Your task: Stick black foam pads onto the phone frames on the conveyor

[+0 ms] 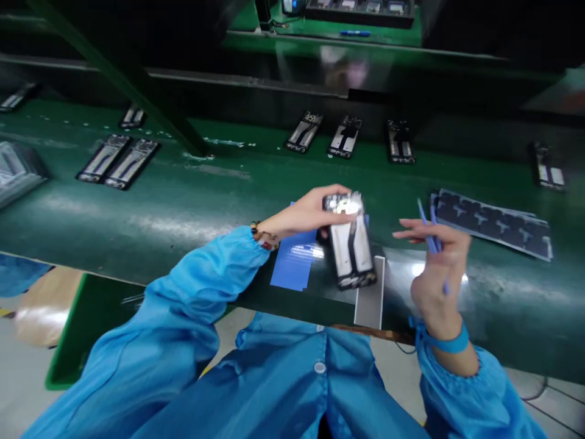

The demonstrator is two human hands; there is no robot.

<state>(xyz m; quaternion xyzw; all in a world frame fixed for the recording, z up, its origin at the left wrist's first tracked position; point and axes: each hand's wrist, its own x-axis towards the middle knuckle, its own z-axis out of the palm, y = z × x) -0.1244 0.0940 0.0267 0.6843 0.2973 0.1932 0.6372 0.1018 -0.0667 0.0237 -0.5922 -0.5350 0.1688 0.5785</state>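
Observation:
My left hand (pixel 315 212) is closed around the upper end of an opened phone (pixel 351 244), thumb across its face. The phone is tilted above the bench, with two pale battery cells and a dark strip between them showing. Under and beside it lie blue sheets (pixel 292 262) and a grey strip with a pale edge (pixel 369 302). To the right, my right hand (pixel 439 262) is raised, its fingers closed on a slim blue two-pronged tool (pixel 432 235), blurred, that looks like tweezers. A clear film (pixel 402 268) lies near this hand.
Dark sheets with repeated cut shapes (pixel 493 222) lie at the right. Several opened phones (pixel 345 137) stand in a row along the back, with more phones (pixel 132 163) at the left. A green post (pixel 137 85) rises from the bench (pixel 205 201). Stacked clear trays (pixel 18 171) sit far left.

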